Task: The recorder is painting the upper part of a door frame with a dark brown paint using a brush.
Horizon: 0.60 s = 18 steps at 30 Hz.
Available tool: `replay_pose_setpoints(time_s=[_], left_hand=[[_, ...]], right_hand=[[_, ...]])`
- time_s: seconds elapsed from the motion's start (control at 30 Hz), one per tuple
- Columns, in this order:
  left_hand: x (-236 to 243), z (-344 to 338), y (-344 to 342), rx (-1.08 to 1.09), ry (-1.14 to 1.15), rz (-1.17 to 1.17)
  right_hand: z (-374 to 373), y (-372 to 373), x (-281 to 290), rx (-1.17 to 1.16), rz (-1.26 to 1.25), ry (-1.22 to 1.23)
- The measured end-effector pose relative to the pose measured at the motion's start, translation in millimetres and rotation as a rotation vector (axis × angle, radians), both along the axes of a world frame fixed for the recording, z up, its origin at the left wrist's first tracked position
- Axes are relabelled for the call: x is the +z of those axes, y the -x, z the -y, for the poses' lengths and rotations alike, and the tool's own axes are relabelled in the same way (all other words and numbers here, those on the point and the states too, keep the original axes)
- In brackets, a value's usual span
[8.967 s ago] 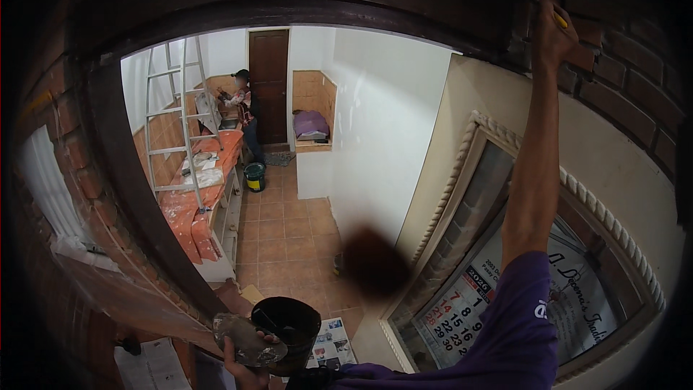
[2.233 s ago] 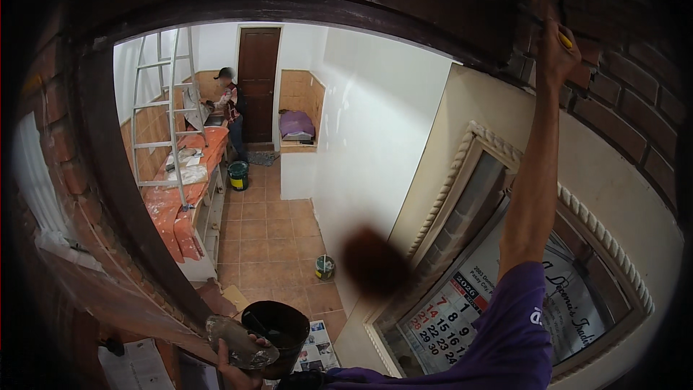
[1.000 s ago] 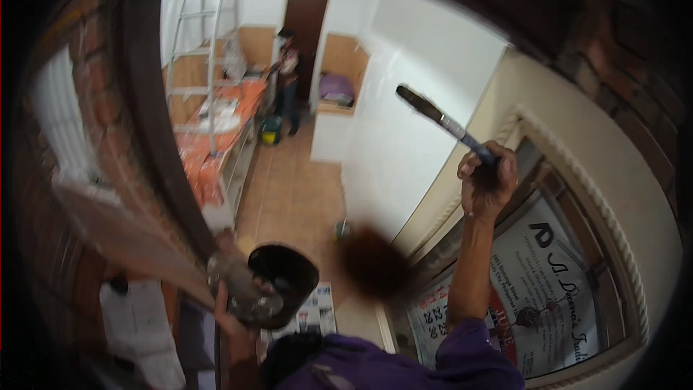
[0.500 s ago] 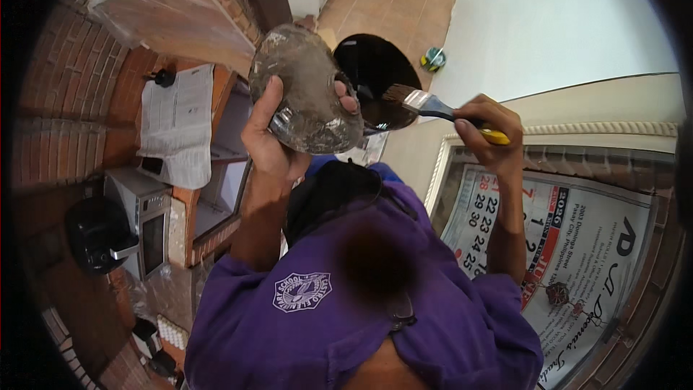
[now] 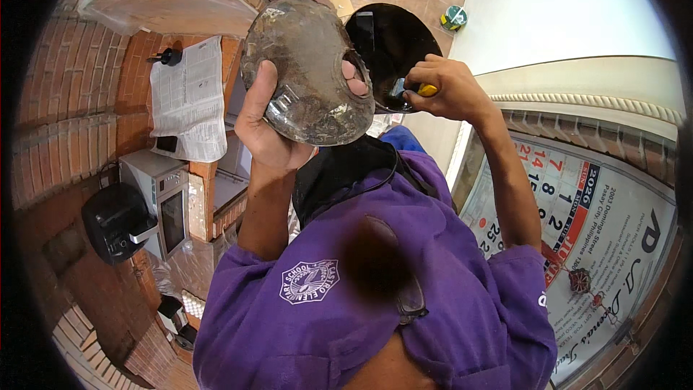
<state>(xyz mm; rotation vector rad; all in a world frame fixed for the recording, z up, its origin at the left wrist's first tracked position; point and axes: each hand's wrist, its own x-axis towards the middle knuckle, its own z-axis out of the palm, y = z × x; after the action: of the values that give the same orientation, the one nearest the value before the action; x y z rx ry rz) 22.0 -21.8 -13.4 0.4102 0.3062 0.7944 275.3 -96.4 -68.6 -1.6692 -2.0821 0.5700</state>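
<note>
A: Left hand?
B: Clamped on the disc. Thumb pressed flat on the upper face, two fingertips through the hole by its right edge. Probably a hook plus pinch, so one hand could carry it without slip.
A: Right hand?
B: Fingers together, clamped on the brush. Mostly the yellow handle showed. Hand sat at the bucket, near its right rim, likely so the brush end reached inside. Couldn't make out bristles against the black.
A: Where was the bucket?
B: Just beyond the disc, partly behind it. Close spacing presumably meant short reach for both hands. Couldn't tell what held it up; the disc hid that side.
A: Around them?
B: Can on the tiles, apart from the hands. Paper at left, black object on it, maybe as a weight. Calendar within the frame at right, maybe as cover.
</note>
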Motion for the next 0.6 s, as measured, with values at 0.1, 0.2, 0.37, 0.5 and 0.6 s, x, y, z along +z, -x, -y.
replay_pose_setpoints(time_s=[0.1,0.2,0.37,0.5,0.6], left_hand=[[-1.9,0.6,0.2,-0.032,-0.051,-0.011],[-4.3,1.0,1.1,-0.053,-0.089,-0.036],[-6.9,2.9,4.6,-0.052,-0.101,-0.048],[-6.6,4.1,5.6,-0.054,-0.064,-0.059],[-5.6,3.2,5.3,-0.067,-0.061,-0.018]], right_hand=[[-1.5,1.6,-6.1,0.028,0.052,-0.005],[-2.0,1.5,-5.1,0.047,0.078,-0.008],[3.3,-14.2,26.7,-0.002,-0.07,-0.074],[15.6,-25.6,58.8,0.005,-0.07,-0.055],[22.8,-29.4,72.9,0.031,-0.018,-0.034]])
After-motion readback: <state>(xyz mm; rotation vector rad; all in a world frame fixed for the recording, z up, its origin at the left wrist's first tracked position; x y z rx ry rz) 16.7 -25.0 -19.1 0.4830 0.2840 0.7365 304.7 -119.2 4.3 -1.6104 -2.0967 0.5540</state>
